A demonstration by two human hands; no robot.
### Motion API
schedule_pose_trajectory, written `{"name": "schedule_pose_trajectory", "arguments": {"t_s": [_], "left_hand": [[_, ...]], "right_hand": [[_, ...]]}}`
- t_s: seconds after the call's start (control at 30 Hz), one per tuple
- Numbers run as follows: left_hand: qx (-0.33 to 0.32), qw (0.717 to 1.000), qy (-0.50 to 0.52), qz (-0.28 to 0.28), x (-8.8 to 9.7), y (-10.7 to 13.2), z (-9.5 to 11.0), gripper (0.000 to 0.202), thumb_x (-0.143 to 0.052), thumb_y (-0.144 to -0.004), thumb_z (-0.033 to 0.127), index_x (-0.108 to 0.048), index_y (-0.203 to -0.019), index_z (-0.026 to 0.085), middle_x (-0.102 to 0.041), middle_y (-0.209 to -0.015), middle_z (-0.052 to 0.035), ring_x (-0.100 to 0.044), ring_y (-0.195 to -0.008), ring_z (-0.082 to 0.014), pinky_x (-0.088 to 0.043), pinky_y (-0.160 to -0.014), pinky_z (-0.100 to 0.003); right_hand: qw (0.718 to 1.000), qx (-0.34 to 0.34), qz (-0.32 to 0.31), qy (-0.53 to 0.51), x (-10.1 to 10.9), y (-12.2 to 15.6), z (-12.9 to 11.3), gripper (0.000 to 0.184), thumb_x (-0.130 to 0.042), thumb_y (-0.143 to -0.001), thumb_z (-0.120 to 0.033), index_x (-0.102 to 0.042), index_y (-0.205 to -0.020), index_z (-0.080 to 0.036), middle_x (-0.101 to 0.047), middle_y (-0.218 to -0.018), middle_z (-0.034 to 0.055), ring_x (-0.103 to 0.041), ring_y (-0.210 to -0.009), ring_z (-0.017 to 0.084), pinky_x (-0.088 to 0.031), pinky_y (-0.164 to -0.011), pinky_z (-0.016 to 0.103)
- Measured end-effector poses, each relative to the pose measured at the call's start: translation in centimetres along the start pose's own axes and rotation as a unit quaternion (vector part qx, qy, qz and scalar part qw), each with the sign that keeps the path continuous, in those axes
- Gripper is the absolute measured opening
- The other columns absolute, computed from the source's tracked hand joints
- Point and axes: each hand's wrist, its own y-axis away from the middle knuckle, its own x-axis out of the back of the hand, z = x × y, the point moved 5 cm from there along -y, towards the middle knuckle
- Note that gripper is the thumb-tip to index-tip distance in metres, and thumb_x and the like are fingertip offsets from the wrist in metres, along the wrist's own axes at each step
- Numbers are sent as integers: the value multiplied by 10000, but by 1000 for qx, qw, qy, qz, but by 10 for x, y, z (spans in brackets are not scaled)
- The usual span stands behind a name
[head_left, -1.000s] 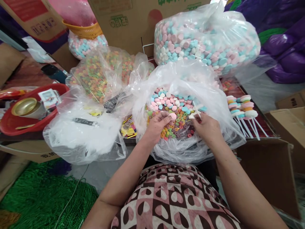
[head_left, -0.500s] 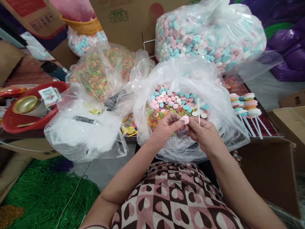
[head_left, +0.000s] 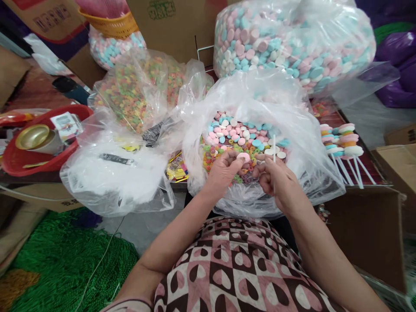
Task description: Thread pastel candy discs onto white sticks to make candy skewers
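Note:
My left hand [head_left: 223, 170] is closed in a pinch on a round pink candy disc [head_left: 243, 156]. Beside it, my right hand [head_left: 276, 178] is closed on a thin white stick [head_left: 274, 147] that points upward. Both hands hover over an open clear plastic bag [head_left: 292, 130] that holds pastel pink, blue and white discs [head_left: 234, 130] at the back and small colourful rings [head_left: 214, 158] at the front. To the right of the bag, finished stacks of discs on white sticks [head_left: 342, 145] lie on the table.
A large sealed bag of pastel discs [head_left: 292, 43] stands behind, a bag of colourful rings [head_left: 136, 93] to the left. A crumpled clear bag [head_left: 113, 173] and a red basin [head_left: 19, 162] with a gold bowl lie at left. Cardboard boxes [head_left: 367, 234] stand at right, green netting [head_left: 58, 264] below.
My left hand picked a pink disc out of the bag and brought it toward my right hand. My right hand turned the white stick upright. The view tilted slightly down.

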Motion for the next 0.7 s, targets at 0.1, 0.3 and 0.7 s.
{"name": "schedule_pose_trajectory", "arguments": {"t_s": [0.1,0.3,0.7], "left_hand": [[4,999,15,37,8,-4,-1,271,-790,-721,364,-617,-804,173,-694,-719,5,-670,-679,-131,-499,-579,-225],[8,999,38,23,9,-5,-5,333,-832,-684,396,-640,-842,174,-700,-725,18,-647,-628,-105,-502,-577,-219],[-58,998,-15,-30,5,0,-9,342,-793,-776,452,-695,-994,207,-749,-877,-10,-680,-776,-127,-552,-752,-261]], "right_hand": [[999,-37,-34,-18,-6,20,1,293,-502,-957,-463,-604,-1096,-225,-630,-716,-15,-368,-397,97,-235,-379,262],[976,-30,-167,135,-22,42,8,414,-380,-1022,-500,-640,-1063,-179,-546,-520,-39,-425,-444,141,-353,-491,290],[969,-58,-178,163,-19,35,9,453,-356,-1013,-501,-645,-985,-154,-474,-461,-51,-445,-478,160,-382,-567,299]]}}
